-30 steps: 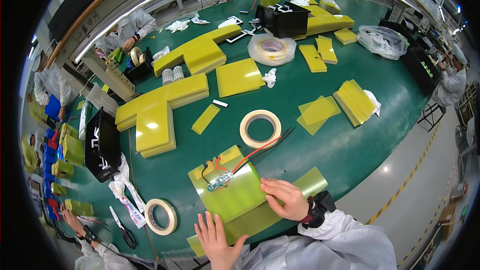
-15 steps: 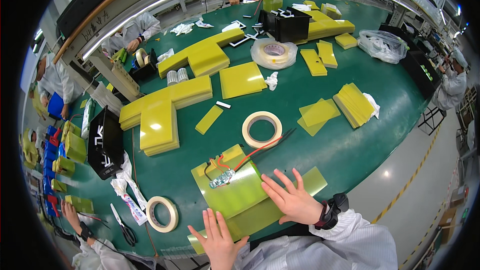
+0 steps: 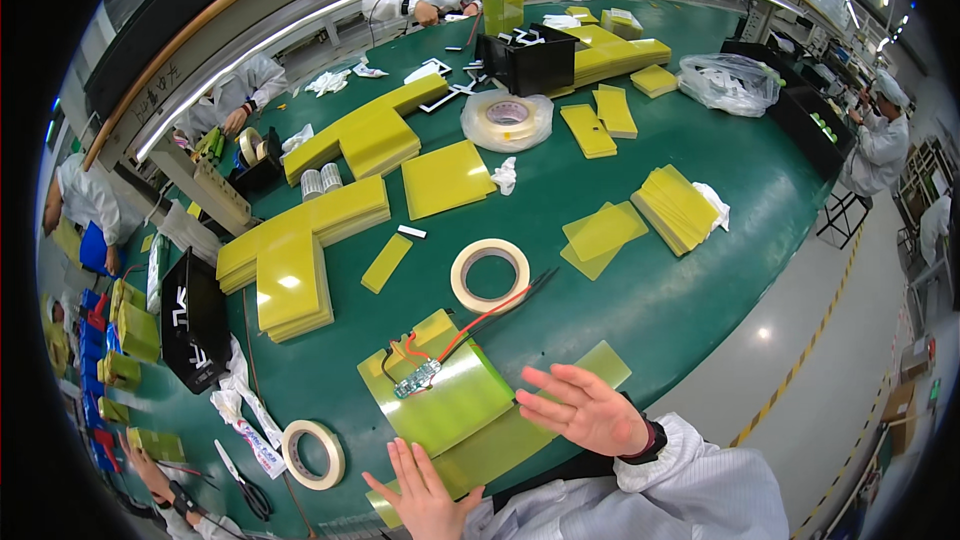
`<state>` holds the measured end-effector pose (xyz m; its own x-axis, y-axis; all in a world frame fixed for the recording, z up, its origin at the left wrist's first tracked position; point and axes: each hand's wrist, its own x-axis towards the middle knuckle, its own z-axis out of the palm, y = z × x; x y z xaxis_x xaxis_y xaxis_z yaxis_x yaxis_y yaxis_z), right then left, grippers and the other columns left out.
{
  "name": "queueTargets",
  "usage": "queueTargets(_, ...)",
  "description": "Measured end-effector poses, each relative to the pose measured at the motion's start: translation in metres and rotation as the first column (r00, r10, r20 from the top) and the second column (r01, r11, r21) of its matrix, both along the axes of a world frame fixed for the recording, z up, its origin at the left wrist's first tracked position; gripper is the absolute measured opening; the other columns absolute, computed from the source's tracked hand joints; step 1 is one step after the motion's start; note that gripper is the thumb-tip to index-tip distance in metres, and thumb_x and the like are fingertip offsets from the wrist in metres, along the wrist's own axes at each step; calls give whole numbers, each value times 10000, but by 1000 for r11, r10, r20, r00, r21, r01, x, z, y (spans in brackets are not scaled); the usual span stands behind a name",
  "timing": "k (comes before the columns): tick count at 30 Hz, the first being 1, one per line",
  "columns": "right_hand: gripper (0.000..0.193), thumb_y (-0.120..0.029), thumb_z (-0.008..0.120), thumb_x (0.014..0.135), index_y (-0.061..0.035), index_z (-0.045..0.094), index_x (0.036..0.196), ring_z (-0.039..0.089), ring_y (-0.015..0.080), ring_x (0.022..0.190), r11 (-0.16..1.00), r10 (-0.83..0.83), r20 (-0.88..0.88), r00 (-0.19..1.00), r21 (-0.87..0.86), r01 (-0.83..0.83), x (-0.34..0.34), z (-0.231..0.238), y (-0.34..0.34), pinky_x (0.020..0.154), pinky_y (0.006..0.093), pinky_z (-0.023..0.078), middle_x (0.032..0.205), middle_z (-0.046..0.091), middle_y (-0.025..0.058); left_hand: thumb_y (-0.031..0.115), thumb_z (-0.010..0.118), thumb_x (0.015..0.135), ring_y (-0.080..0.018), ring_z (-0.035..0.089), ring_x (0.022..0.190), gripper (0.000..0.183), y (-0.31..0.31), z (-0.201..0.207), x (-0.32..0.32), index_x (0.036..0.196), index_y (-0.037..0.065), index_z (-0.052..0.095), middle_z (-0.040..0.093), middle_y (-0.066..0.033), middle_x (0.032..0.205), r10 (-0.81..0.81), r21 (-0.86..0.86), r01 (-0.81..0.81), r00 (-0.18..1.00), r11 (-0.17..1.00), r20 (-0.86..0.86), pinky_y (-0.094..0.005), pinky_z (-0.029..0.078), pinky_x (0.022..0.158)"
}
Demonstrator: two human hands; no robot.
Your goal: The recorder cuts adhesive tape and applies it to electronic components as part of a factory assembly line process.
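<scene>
In front of me lies a battery pack (image 3: 450, 410) covered in yellow-green sheet, resting on a longer strip of translucent yellow sheet (image 3: 510, 452). On its upper left part sits a small green circuit board (image 3: 418, 378) with red and black wires (image 3: 487, 317) running off to the upper right. My left hand (image 3: 428, 492) is open, its stretched fingertips at the near left edge of the pack, over the strip. Open too, my right hand (image 3: 588, 412) is tilted with the palm partly showing, over the strip just right of the pack. Neither hand holds anything.
Rolls of masking tape (image 3: 490, 276) lie beyond the pack and at the left, near black-handled scissors (image 3: 243, 481). Stacks of yellow sheets (image 3: 295, 280) and a black box (image 3: 195, 320) stand farther left. Loose yellow sheets (image 3: 604, 237) lie at the right. Co-workers sit around the green table (image 3: 680, 290).
My right hand has lifted and turned, showing more palm. My left hand has slid slightly toward me relative to the pack. The whole view has shifted, moving the table leftward in the picture.
</scene>
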<state>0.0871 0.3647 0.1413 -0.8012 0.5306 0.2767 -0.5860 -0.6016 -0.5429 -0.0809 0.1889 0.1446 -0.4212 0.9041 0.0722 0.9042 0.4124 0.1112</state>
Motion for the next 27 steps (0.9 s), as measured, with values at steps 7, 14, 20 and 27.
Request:
queueTargets(7,811,-257,779,710,-72,352,1373,281,257,1356,414,-319,177,931,910,-31,-2,-5,12,1088,503,186,1464,285,101,428,793,551,-313,271,1350,1100,-2,2,-2,1406,-4,253,294,-198,1438,3,-10,-3,999,1000,42,-612,116,1052)
queueTargets(14,772,-334,776,659,-176,446,1339,303,227,1349,-69,-678,237,695,922,-382,-9,-14,1,1039,615,78,1382,430,17,432,756,609,-267,293,1344,1004,-3,5,-6,1397,20,291,310,-139,1445,-32,14,32,999,999,6,-615,93,1069)
queueTargets(20,407,-353,726,721,-166,654,1075,477,175,1216,-183,-806,-22,592,960,-214,-26,-20,-2,1036,606,48,1134,615,-58,399,697,724,-250,307,1339,847,-8,-21,-17,1392,45,315,326,-122,1441,-53,59,70,965,996,-257,-621,94,1069)
queueTargets(27,198,-218,783,640,-172,706,817,581,141,1047,-202,-851,-120,511,974,-107,-42,-23,-1,1028,595,122,924,655,-78,207,670,772,-277,547,1121,309,14,-23,-10,992,-7,631,629,-139,1069,92,381,-71,995,922,-38,-668,157,1039)
